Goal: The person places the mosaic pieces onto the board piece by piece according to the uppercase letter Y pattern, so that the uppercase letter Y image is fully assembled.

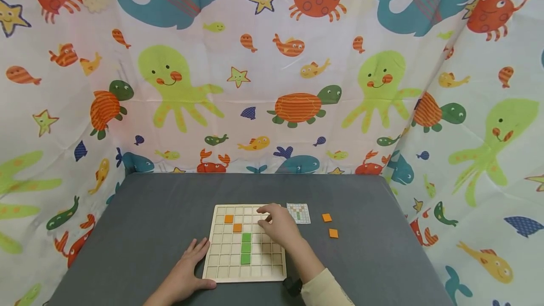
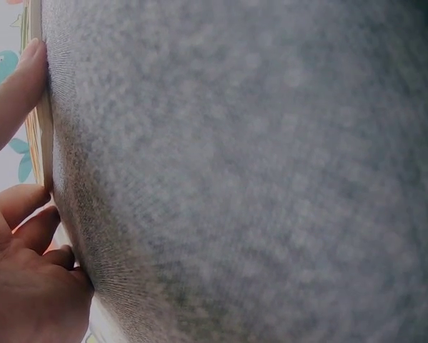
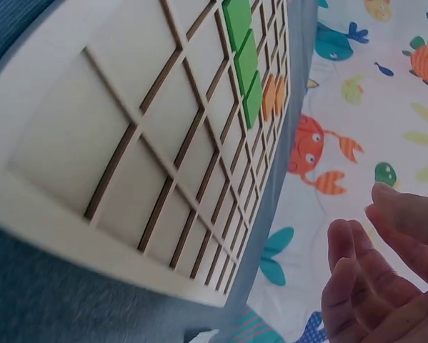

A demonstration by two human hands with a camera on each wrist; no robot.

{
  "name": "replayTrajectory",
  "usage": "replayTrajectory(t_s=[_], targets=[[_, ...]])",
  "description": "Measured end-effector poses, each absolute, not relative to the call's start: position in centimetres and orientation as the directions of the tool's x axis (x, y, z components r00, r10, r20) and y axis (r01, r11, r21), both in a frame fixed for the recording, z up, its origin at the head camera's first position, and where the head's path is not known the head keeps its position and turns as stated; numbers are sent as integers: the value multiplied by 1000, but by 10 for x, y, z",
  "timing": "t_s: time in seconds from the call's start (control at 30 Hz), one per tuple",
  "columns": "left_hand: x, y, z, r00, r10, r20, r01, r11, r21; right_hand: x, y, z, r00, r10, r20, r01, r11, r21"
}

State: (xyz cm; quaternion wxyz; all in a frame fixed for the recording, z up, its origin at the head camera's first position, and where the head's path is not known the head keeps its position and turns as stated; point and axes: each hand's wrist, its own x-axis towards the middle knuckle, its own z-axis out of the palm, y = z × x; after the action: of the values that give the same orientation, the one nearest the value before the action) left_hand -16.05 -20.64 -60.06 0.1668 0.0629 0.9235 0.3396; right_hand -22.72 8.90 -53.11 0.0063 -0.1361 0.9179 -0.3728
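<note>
A wooden grid board (image 1: 223, 274) lies on the grey table. Three green square tiles (image 1: 246, 247) form a column in its cells, with two orange tiles (image 1: 237, 227) set diagonally above them to the left. My left hand (image 1: 190, 264) rests at the board's lower left, fingers spread along the left edge and thumb at the near corner; the left wrist view shows its fingertips against the board's side. Over the upper right of the board hovers my right hand (image 1: 278, 225), its fingers loosely bent. Thumb and forefinger stand apart with nothing between them, as the right wrist view also shows.
A small printed card (image 1: 303, 219) with a coloured grid pattern lies just past the board's upper right. Farther right are two loose orange tiles, one (image 1: 326, 217) behind the other (image 1: 333, 233). A curtain (image 1: 263, 117) printed with sea animals surrounds the table's back and sides.
</note>
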Motion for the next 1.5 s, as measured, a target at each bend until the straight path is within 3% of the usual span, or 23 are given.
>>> replayTrajectory(t_s=[0.67,1.0,1.5], targets=[[-161,-207,-605,-927,251,-280,0,745,667,-212,143,-548,-979,-82,184,-191,666,-721],[-163,-209,-605,-927,231,-297,-16,765,644,-212,171,-552,-990,41,136,-76,657,-750],[-163,-207,-606,-930,232,-285,-9,761,649,-205,214,-561,-982,125,145,-11,719,-695]])
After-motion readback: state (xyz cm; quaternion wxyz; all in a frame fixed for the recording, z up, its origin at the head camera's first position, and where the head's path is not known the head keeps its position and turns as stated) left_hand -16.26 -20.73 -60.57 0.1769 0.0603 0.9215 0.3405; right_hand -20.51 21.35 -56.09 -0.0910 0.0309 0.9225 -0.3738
